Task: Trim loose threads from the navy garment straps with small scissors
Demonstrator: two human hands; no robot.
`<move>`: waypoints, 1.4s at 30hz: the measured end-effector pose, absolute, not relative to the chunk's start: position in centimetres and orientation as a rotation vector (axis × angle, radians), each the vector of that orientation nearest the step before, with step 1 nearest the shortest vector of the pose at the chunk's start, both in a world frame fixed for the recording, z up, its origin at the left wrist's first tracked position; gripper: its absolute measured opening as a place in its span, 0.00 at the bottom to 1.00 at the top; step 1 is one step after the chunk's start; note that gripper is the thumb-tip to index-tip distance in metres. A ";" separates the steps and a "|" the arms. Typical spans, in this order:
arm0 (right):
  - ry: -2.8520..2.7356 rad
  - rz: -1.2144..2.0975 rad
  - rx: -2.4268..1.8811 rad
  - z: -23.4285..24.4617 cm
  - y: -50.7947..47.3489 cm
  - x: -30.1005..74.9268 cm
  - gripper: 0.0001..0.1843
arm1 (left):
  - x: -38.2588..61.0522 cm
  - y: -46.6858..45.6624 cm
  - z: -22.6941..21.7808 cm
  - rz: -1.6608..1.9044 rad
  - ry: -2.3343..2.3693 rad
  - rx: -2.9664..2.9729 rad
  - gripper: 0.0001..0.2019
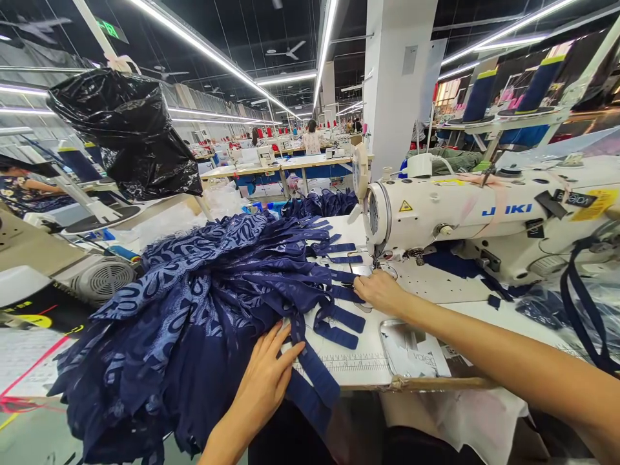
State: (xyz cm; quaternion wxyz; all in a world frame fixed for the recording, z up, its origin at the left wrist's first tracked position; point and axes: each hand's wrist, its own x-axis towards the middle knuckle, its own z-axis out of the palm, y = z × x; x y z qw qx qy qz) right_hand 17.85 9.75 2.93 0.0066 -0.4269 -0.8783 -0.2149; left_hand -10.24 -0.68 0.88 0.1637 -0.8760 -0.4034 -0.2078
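A big heap of navy blue patterned fabric pieces point(194, 303) with long plain navy straps covers the left half of the sewing table point(368, 361). My left hand point(266, 371) lies flat on the heap's near edge, fingers spread over the straps. My right hand point(380, 290) reaches to the needle area of the white Juki sewing machine point(484, 213), its fingers curled on a navy strap point(346, 292) just left of the presser foot. Loose strap ends point(339, 326) lie on the table between my hands.
A stuffed black plastic bag point(130, 129) hangs at upper left. Another machine's motor housing point(101, 281) sits at left. Blue thread cones point(537, 84) stand behind the machine. A white pillar point(397, 77) and rows of workstations with people lie beyond. A dark strap point(581, 303) hangs at right.
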 end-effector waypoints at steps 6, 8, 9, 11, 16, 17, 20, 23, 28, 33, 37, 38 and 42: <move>-2.712 -0.668 -1.229 3.2 9.5 18.0 0.13 | -9.9 -1.3 4.3 -0.562 -1.259 -2.605 0.14; -2.676 -0.686 -1.157 3.2 8.9 18.5 0.12 | -8.9 -0.9 7.2 -0.553 -1.346 -2.681 0.13; -2.632 -0.703 -1.092 3.1 8.4 18.7 0.11 | -8.1 -0.4 8.8 -0.557 -1.391 -2.689 0.12; -2.503 -0.731 -0.947 3.0 7.5 19.3 0.09 | -5.7 1.7 11.8 -0.625 -1.405 -2.645 0.11; -2.319 -0.690 -0.839 3.8 4.5 20.7 0.07 | 1.9 12.5 13.8 -0.386 -1.568 -2.555 0.15; -2.315 -0.656 -0.851 4.0 3.7 21.1 0.07 | 3.1 14.9 13.1 -0.354 -1.592 -2.544 0.15; -2.287 -0.566 -0.921 4.4 1.5 22.6 0.04 | 4.5 20.5 10.2 -0.286 -1.706 -2.487 0.14; -2.264 -0.545 -0.928 4.3 -0.2 24.3 0.05 | 3.5 22.5 7.2 -0.312 -1.860 -2.370 0.17; -2.284 -0.475 -0.923 4.2 -1.7 25.2 0.04 | 0.7 19.4 4.7 -0.401 -1.975 -2.301 0.19; -2.360 -0.380 -0.909 4.9 -2.8 24.1 0.07 | -1.9 12.2 4.1 -0.395 -1.918 -2.524 0.20; -2.384 -0.349 -0.896 5.3 -3.2 23.5 0.07 | -5.6 5.9 3.6 -0.462 -1.781 -2.714 0.19; -2.385 -0.340 -0.905 5.3 -3.2 23.4 0.07 | -6.7 4.7 3.4 -0.515 -1.724 -2.753 0.19; -2.367 -0.353 -0.941 4.9 -2.9 22.7 0.09 | -9.7 2.7 2.2 -0.645 -1.653 -2.736 0.17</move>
